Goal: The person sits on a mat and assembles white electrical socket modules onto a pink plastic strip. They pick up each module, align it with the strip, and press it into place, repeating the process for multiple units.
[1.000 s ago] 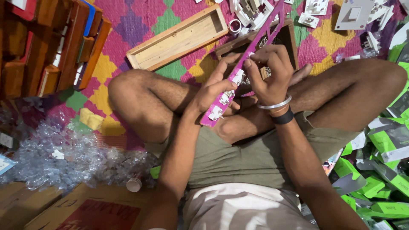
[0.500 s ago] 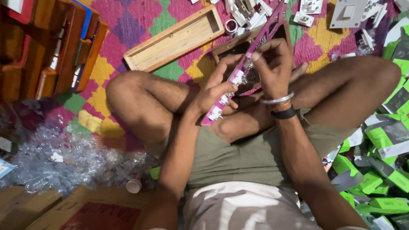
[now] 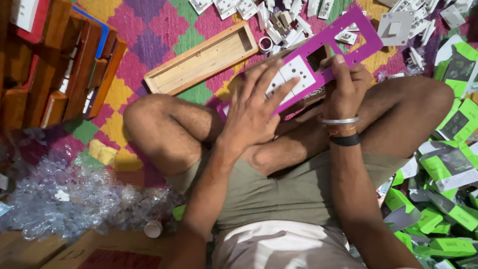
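I sit cross-legged on a patterned mat. A long purple plate with rectangular cut-outs lies slanted across my knees, with white switch modules fitted in its middle. My left hand lies flat on the plate, fingers spread over the white modules. My right hand grips the plate's edge beside an empty cut-out, its index finger up on the purple face. A silver bangle and a black band ring that wrist.
A shallow wooden box lies on the mat beyond my left knee. Loose white switch modules are scattered at the top. Stacked wooden boxes stand at left, crumpled clear plastic at lower left, green packets at right.
The purple plate has turned from edge-up to face-up across my knees. My left hand has gone from pinching it to pressing flat on the white modules.
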